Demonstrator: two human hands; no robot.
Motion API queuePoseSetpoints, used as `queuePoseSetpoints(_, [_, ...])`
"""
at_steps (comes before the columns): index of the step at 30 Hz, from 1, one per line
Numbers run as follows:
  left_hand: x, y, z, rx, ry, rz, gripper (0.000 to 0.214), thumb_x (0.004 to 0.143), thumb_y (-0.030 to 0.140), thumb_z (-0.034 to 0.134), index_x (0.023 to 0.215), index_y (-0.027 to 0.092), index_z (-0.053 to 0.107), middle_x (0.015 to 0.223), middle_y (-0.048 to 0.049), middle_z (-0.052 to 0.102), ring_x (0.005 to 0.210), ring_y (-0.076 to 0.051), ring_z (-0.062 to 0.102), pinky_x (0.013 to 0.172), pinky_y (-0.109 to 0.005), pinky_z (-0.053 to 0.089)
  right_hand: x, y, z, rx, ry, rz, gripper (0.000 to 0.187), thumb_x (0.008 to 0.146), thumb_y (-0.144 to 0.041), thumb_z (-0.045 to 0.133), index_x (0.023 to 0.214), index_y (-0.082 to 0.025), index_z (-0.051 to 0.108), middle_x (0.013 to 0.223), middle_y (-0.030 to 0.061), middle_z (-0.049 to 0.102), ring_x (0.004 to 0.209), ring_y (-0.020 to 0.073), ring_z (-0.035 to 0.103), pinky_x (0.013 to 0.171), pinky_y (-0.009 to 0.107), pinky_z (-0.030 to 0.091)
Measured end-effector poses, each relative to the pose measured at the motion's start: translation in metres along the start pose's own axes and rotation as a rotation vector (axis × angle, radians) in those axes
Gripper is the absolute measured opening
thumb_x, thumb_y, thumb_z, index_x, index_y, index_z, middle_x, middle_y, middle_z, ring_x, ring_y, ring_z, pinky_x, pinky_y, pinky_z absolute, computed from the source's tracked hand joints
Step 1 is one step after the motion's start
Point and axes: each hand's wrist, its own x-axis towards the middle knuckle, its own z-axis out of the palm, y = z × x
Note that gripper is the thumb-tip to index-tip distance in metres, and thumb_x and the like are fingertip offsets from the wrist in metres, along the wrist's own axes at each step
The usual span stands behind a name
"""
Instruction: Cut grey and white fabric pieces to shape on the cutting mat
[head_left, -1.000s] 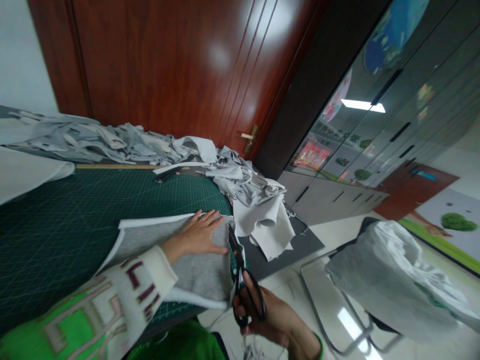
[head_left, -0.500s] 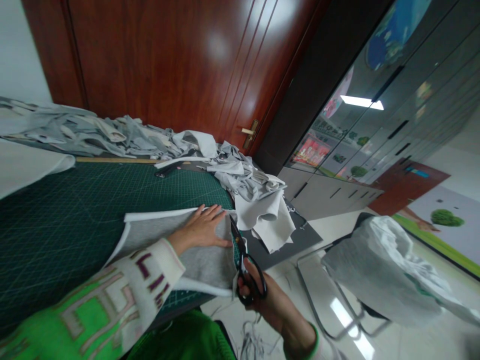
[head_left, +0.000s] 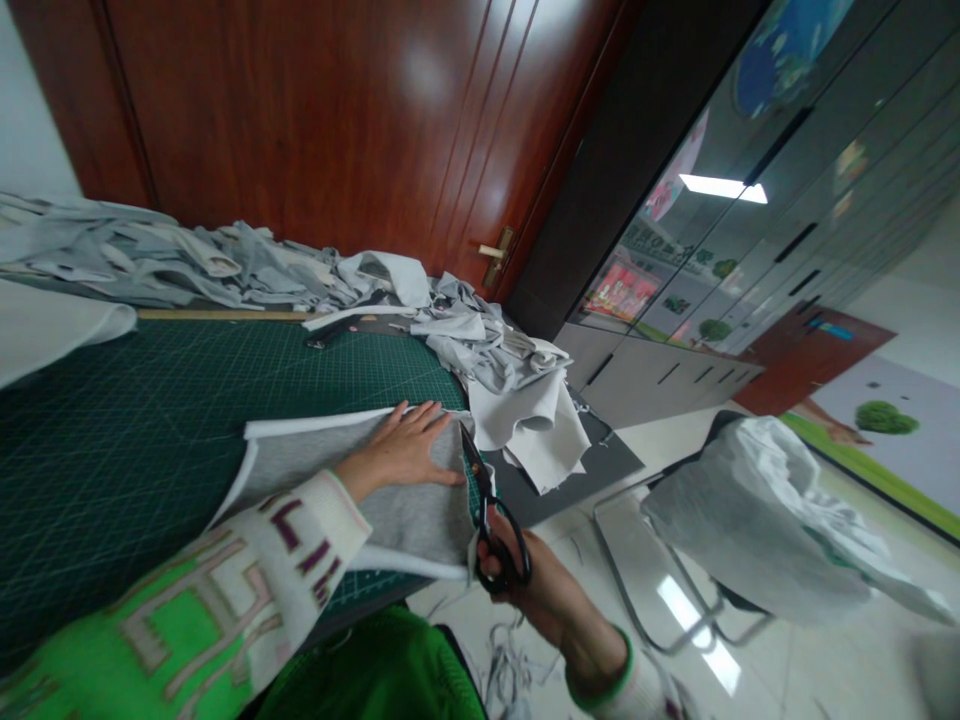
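A grey piece of fabric (head_left: 390,510) with white edges lies flat on the green cutting mat (head_left: 150,410). My left hand (head_left: 405,450) rests on it, fingers stretched out flat, pressing it down near its right edge. My right hand (head_left: 536,580) is closed round the handles of black scissors (head_left: 487,510). The blades run along the fabric's right edge, pointing away from me, close beside my left fingertips.
Heaps of grey and white fabric scraps (head_left: 517,390) lie along the mat's far and right edges, with a wooden ruler (head_left: 225,315) at the back. A chair with a white bag (head_left: 757,520) stands on the floor to the right. A brown door (head_left: 360,130) is behind.
The scissors and my right hand have moved forward along the fabric's right edge. My left hand has stayed flat on the fabric.
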Motion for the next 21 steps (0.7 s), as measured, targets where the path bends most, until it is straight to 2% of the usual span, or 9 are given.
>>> queuePoseSetpoints(6, [0.001,-0.002,0.004,-0.003,0.018,0.009,0.112,0.071,0.086,0.054,0.156,0.017,0.032,0.164,-0.0200,0.022,0.153,-0.035,0.016,0.121,-0.051,0.000,-0.001,-0.004,-0.003,0.019,-0.005,0.049,0.073,0.049,-0.082,0.075,0.073,-0.016,0.060,0.057,-0.0048,0.052,0.054,0.0074,0.043,0.049,0.020,0.029])
queuePoseSetpoints(12, [0.002,-0.003,0.004,0.001,0.010,0.004,0.115,0.069,0.089,0.052,0.156,0.016,0.031,0.164,-0.0200,0.023,0.153,-0.034,0.016,0.121,-0.050,0.001,0.002,-0.015,-0.011,0.028,-0.173,0.127,0.066,0.059,-0.076,0.078,0.076,-0.013,0.061,0.062,-0.0025,0.055,0.055,0.0082,0.046,0.046,0.021,0.033])
queuePoseSetpoints(17, [0.000,-0.001,0.000,0.010,0.007,-0.004,0.116,0.069,0.089,0.052,0.157,0.016,0.030,0.165,-0.0191,0.021,0.153,-0.033,0.016,0.121,-0.049,0.001,0.009,-0.024,-0.011,0.014,-0.170,0.155,0.061,0.069,-0.074,0.072,0.076,-0.015,0.060,0.060,-0.0045,0.056,0.053,0.0068,0.047,0.043,0.018,0.033])
queuePoseSetpoints(21, [-0.001,0.000,-0.001,0.011,-0.005,-0.007,0.119,0.070,0.089,0.051,0.157,0.012,0.028,0.165,-0.0203,0.019,0.153,-0.033,0.014,0.121,-0.049,0.001,0.013,-0.029,-0.009,0.017,-0.145,0.161,0.059,0.067,-0.072,0.075,0.073,-0.016,0.057,0.064,-0.0042,0.058,0.050,0.0060,0.049,0.040,0.016,0.032])
